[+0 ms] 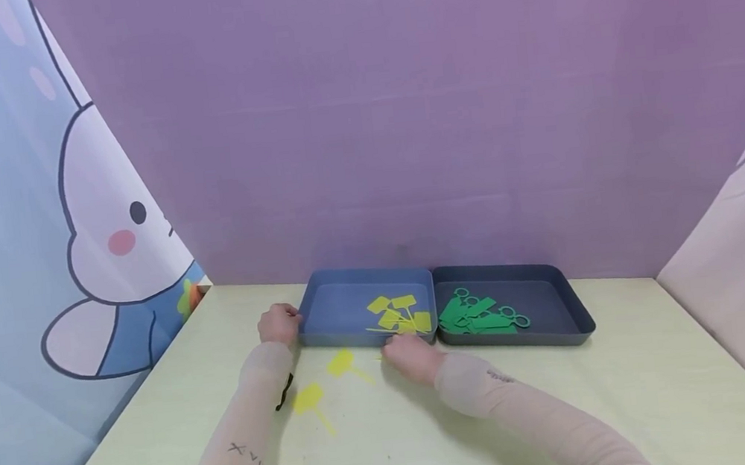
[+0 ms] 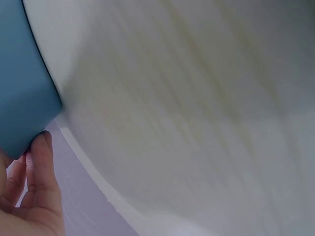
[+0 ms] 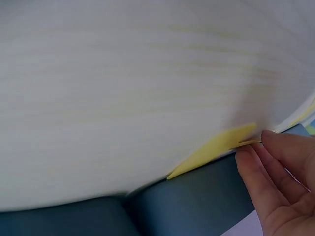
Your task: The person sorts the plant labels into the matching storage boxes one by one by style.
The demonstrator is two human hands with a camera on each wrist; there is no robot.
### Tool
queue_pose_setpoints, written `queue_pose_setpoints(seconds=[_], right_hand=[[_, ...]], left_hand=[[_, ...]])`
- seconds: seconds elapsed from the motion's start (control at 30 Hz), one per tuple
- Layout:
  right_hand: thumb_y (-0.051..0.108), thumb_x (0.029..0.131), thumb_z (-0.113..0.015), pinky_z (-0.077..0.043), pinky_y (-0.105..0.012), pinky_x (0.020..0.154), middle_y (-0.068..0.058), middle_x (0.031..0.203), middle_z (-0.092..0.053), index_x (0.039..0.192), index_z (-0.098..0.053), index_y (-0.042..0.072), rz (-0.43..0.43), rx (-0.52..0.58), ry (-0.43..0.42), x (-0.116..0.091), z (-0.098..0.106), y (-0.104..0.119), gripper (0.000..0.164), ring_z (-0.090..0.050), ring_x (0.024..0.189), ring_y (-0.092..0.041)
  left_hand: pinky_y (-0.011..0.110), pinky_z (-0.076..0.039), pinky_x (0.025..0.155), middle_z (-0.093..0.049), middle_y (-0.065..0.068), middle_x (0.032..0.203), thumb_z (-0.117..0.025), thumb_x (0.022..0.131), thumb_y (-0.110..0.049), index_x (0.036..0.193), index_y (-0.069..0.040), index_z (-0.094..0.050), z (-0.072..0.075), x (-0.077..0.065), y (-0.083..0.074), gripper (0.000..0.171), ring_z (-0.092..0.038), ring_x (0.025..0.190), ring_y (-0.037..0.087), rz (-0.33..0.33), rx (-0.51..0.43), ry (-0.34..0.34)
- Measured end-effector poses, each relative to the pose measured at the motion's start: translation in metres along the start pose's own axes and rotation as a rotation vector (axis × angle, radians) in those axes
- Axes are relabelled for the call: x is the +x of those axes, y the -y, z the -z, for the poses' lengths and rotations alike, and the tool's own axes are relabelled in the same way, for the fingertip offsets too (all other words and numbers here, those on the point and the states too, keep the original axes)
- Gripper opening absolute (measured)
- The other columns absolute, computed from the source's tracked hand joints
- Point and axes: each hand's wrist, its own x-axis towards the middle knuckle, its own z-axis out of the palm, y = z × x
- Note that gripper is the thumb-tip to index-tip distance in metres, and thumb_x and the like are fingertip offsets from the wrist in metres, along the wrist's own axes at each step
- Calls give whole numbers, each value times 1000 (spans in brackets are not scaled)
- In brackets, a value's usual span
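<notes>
Two shallow trays stand side by side, a blue one and a dark grey one. My left hand holds the blue tray at its left side; in the left wrist view the fingers meet the edge of the tray. In front of the same tray, my right hand pinches a yellow plant label by its thin stem, low beside the tray's front wall. Two more yellow plant labels lie on the table left of that hand. Several yellow labels are inside the blue tray.
Several green tags with ring ends lie heaped in the dark grey tray's left part. The pale table ends at a purple backdrop behind the trays. A printed cartoon curtain hangs at the left.
</notes>
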Motion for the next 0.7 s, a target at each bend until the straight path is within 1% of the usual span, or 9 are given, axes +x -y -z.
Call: queue_pose_setpoints(seconds=[0.13,0.3,0.47,0.6,0.7], right_hand=[[2,75,-68,-50,-25,63,-1,80,-66,84,-68,11,1,-12,-16,1,-1,1,13,-60,71,-14],[0,74,-67,-50,-26,62,-2,77,-65,81,-68,10,4,-18,-47,3,-5,1,12,-60,68,-15],[0,74,-67,-50,-26,62,-2,78,-65,82,-69,11,0,-29,-46,4,-6,1,13,-60,69,-15],[0,74,-67,-51,-26,63,-2,79,-66,82,-69,11,-9,3,-28,4,-6,1,14,-61,70,-16],[1,76,-66,-51,-27,65,-1,79,-67,82,-69,11,-26,57,-18,3,-6,0,12,-61,71,-16]], left_hand=[[46,-47,78,-67,18,97,-57,89,-14,100,0,-66,-1,2,1,20,-60,88,35,-4,4,4],[46,-48,77,-67,18,97,-57,89,-14,100,-1,-67,-1,3,1,19,-60,89,35,-3,2,2],[45,-48,77,-67,19,98,-57,89,-14,99,-1,-67,-1,2,1,19,-60,89,36,-1,3,3],[46,-48,78,-66,19,98,-57,89,-14,100,-1,-66,-1,2,2,20,-60,90,36,-2,0,0],[46,-47,78,-67,18,97,-58,88,-14,99,-1,-67,-1,2,2,19,-60,89,35,-5,-1,-4]])
